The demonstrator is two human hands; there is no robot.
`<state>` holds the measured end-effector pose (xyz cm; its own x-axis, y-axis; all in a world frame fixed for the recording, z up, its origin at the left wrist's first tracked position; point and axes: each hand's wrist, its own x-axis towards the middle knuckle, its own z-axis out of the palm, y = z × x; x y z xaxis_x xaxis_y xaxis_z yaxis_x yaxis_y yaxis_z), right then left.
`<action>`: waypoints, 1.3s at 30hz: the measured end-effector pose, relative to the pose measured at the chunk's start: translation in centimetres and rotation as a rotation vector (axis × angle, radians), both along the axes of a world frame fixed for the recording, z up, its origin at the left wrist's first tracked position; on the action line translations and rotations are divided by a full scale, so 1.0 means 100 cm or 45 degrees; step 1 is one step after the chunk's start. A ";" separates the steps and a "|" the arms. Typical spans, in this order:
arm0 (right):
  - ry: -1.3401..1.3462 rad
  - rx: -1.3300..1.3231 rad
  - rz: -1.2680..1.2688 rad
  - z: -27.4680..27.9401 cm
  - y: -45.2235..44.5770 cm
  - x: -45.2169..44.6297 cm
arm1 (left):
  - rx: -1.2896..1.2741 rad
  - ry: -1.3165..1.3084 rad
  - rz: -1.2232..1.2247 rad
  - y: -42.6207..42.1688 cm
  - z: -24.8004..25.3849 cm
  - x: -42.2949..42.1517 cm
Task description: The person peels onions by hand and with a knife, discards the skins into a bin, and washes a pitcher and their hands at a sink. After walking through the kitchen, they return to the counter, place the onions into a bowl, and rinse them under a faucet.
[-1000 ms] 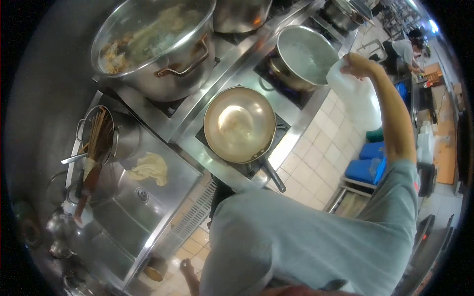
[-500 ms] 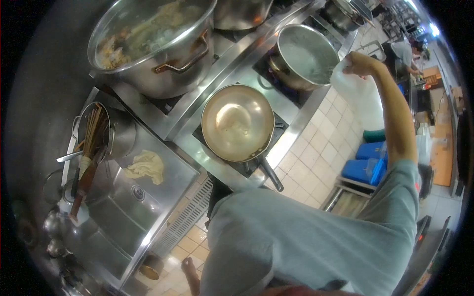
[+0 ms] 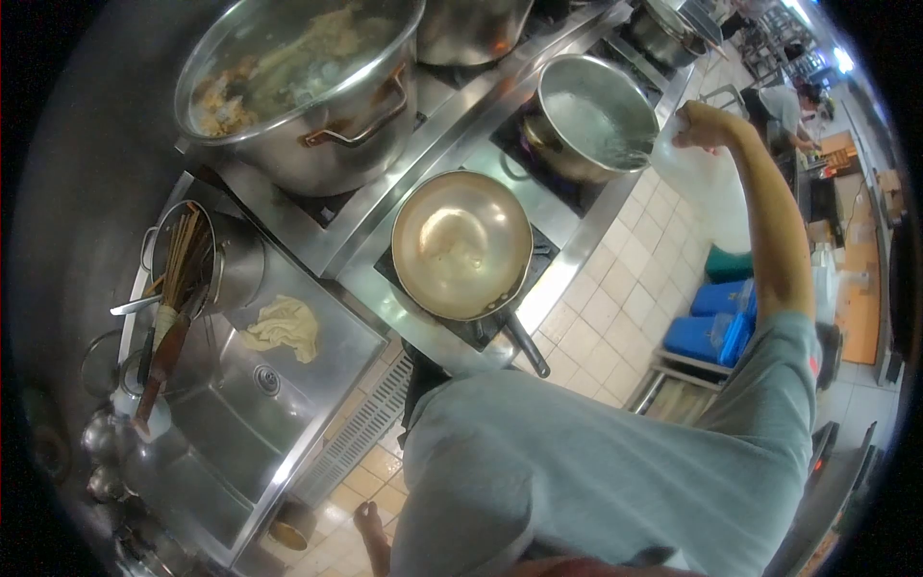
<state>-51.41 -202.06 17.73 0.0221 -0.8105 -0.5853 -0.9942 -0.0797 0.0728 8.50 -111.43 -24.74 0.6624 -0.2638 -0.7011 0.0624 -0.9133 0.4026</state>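
My right hand [image 3: 710, 127] is closed on the handle of a translucent white plastic jug [image 3: 707, 192]. The jug is tilted at the right rim of a metal pot [image 3: 550, 130], and water runs from it into the pot. Water in the pot is rippling. Low in the view, my left hand [image 3: 367, 522] hangs over the floor beside my body, small and partly seen, with nothing visible in it and its fingers loosely apart. Closest in front of me, a frying pan [image 3: 461, 245] rests on a burner, its black handle pointing toward me.
A large stockpot [image 3: 317, 159] with bones in liquid stands at upper left. Left of the stove are a steel sink [image 3: 231, 433], a crumpled cloth [image 3: 284, 327] and a pot of utensils [image 3: 240, 260]. Blue bins [image 3: 707, 337] sit low at right. Another person [image 3: 781, 106] works farther back.
The view has shifted slightly. My right hand keeps the jug tilted at the pot's rim, and water still flows in. My left hand stays low at my side.
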 end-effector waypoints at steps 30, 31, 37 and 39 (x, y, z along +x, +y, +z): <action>0.152 -0.156 0.391 -0.022 -0.015 0.031 | 0.013 -0.130 -0.136 -0.022 0.017 -0.058; 0.145 -0.206 0.518 -0.026 -0.017 0.033 | 0.088 -0.099 -0.197 -0.039 0.035 -0.062; 0.294 -0.315 0.787 -0.051 -0.040 0.023 | -0.007 0.065 -0.335 -0.096 0.072 -0.073; 0.232 -0.372 0.729 -0.044 -0.033 0.018 | 0.079 0.042 -0.553 -0.147 0.104 -0.077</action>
